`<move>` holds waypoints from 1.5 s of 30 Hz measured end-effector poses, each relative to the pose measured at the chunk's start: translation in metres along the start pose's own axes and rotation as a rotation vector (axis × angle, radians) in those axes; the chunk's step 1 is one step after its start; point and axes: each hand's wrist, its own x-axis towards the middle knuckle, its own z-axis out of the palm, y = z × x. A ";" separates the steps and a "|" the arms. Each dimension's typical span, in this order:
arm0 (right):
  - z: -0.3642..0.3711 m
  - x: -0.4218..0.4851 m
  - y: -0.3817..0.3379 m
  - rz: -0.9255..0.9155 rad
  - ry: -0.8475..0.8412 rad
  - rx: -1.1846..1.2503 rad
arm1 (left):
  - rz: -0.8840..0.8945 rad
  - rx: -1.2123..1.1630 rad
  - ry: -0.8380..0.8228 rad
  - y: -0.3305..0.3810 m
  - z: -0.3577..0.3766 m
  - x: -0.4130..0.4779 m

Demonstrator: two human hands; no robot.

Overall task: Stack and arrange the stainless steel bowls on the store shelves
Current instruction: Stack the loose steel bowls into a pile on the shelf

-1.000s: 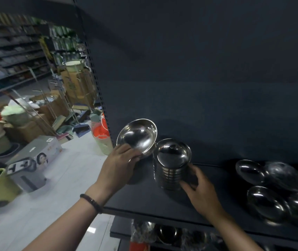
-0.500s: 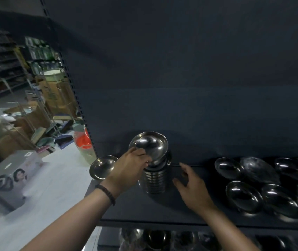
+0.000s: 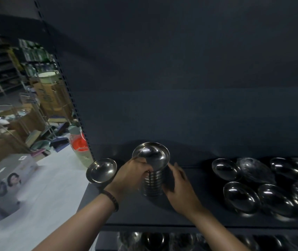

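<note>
The dark shelf fills the lower middle of the frame. On its right side lie many loose bowls, shiny and not stacked. In the middle the tall stack of bowls stands upright on the shelf, with the top bowl facing up. The left hand grips the stack just under the top bowl, fingers curled round it. The right hand is flat and loose, resting low on the stack's right side. One single bowl sits at the shelf's left end, near the edge. A dark bracelet is on the left wrist.

The step looks like settling the top bowl. To do it well, push it straight down so it sits level, and hold both sides so the stack does not tip. Steel is slippery, so go slowly.
</note>
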 end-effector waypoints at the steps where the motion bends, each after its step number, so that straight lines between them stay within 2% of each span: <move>1: 0.002 0.001 -0.001 -0.009 -0.004 -0.003 | 0.006 -0.010 0.002 -0.001 0.001 0.000; 4: 0.008 0.002 -0.003 -0.021 0.004 -0.025 | 0.008 -0.044 0.045 -0.006 0.007 -0.004; 6: 0.014 0.003 -0.002 -0.041 0.019 -0.051 | -0.009 -0.056 0.160 -0.011 0.009 -0.011; 8: 0.020 0.004 0.000 -0.065 0.034 -0.089 | -0.023 -0.019 0.274 -0.018 0.006 -0.018; 11: 0.029 0.003 0.003 -0.083 0.060 -0.149 | -0.078 0.050 0.322 -0.048 0.006 -0.037; 16: 0.040 0.008 -0.003 -0.045 0.178 -0.154 | -0.334 0.068 0.131 -0.104 0.020 -0.074; 22: 0.056 0.014 -0.006 0.004 0.277 -0.154 | -0.488 0.150 -0.046 -0.160 0.045 -0.104; 32: 0.066 0.016 -0.010 0.083 0.336 -0.167 | -0.519 0.197 -0.148 -0.210 0.081 -0.096; 39: 0.067 0.019 -0.011 0.103 0.324 -0.171 | -0.627 0.250 -0.251 -0.291 0.167 -0.092; 42: 0.067 0.019 -0.010 0.122 0.318 -0.161 | -0.618 0.288 -0.239 -0.287 0.160 -0.093; 45: 0.067 0.019 -0.008 0.124 0.314 -0.147 | -0.550 0.206 -0.160 -0.239 0.106 -0.094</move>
